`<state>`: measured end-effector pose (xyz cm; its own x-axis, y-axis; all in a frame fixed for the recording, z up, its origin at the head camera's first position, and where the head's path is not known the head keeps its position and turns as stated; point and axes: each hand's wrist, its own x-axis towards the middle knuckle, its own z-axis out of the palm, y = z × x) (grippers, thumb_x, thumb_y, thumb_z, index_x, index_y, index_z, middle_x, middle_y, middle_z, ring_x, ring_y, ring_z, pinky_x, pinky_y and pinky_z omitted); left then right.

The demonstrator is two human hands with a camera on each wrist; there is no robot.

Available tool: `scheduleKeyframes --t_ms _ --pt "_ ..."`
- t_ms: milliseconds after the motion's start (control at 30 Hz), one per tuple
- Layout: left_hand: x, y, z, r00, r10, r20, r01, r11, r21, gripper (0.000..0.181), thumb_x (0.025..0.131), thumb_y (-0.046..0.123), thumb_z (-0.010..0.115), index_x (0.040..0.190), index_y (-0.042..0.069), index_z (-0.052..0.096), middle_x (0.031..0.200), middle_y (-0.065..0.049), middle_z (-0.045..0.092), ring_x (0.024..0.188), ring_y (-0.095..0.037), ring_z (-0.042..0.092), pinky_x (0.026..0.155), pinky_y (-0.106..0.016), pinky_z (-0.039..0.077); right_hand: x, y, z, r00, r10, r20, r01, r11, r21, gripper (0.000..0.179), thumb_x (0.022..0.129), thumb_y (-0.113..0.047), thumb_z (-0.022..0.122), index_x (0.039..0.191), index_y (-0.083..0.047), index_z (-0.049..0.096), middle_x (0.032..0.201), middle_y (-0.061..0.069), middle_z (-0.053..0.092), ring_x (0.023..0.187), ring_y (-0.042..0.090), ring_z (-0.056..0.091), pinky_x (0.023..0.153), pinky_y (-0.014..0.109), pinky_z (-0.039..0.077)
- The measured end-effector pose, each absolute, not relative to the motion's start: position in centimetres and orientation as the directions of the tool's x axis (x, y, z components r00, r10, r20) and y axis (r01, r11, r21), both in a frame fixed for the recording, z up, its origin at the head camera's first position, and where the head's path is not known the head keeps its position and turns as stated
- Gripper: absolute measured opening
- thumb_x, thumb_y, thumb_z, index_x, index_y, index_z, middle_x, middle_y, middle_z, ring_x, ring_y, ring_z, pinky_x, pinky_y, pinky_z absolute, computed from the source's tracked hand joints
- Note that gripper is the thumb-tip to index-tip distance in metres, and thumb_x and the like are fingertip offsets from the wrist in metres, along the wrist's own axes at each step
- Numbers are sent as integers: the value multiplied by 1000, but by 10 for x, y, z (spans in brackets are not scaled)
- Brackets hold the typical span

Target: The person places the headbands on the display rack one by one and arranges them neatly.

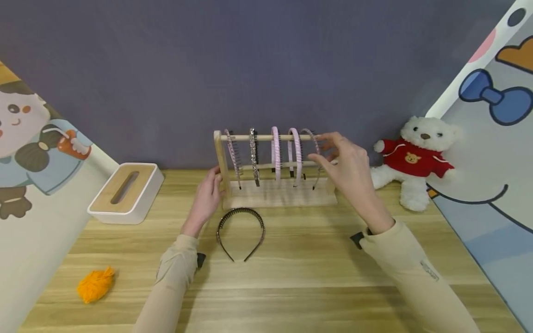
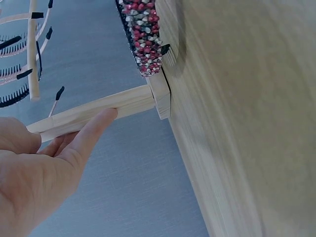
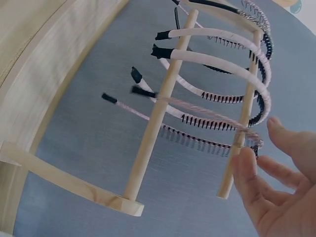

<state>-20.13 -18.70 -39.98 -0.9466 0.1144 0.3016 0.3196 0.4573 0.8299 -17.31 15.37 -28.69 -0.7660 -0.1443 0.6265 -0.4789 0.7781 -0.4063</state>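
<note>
A wooden rack (image 1: 287, 200) carries several headbands on its upper rod (image 3: 227, 183): pink ones (image 1: 276, 155), a glittery one (image 1: 253, 152) and thin ones at both ends. My left hand (image 1: 208, 192) grips the rack's left post (image 2: 133, 101), forefinger laid along it. At the right end, my right hand (image 1: 350, 162) has its thumb and fingers spread around the outermost headband (image 1: 315, 143), fingertips right at the rod. That end of the rod stands free above the shorter right post (image 3: 69, 180). One black-toothed headband (image 1: 240, 210) with red and white stones lies before the rack.
A white tissue box (image 1: 141, 203) with a wooden lid stands at the left. An orange yarn bundle (image 1: 96, 285) lies nearer the front. At the right sits a white teddy bear (image 1: 420, 155) in a red sweater. A dark wall (image 1: 266, 69) rises behind the rack.
</note>
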Motion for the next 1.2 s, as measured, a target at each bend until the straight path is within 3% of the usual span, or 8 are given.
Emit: scheduleKeyframes --t_ms 267,467,700,833,1200 --pt "-203 -193 -399 -949 115 294 313 450 836 42 116 1 37 155 -14 39 148 -38 49 133 -54 55 100 -50 64 -153 152 -288 -776 -119 619 -481 748 -458 40 98 -16 82 131 2 68 119 22 72 83 33 75 63 48 66" --pt "-202 -192 -402 -948 108 299 314 464 829 41 116 2 38 153 -14 41 148 -37 49 133 -54 56 99 -49 65 -128 140 -295 -790 -163 592 -515 700 -495 32 98 -11 81 125 4 69 113 19 72 86 29 75 64 44 70" --pt "-201 -189 -403 -935 109 337 345 490 800 38 115 1 40 149 -16 44 144 -39 52 129 -55 59 94 -49 67 -115 120 -314 -870 -242 431 -478 631 -611 29 100 -12 80 125 -2 72 116 14 74 94 26 75 73 36 72" --pt "-201 -188 -401 -934 109 339 347 488 800 39 115 0 39 150 -16 43 145 -40 51 129 -55 59 95 -50 67 -119 110 -329 -892 -277 358 -452 570 -686 31 100 -11 79 126 2 70 121 18 74 98 29 76 81 34 71" --pt "-200 -185 -401 -937 115 330 340 515 787 40 116 3 39 152 -15 42 146 -39 50 129 -54 58 96 -51 66 -137 82 -375 -919 -364 154 -360 610 -706 38 96 -9 82 129 5 69 123 20 74 99 31 76 83 34 71"
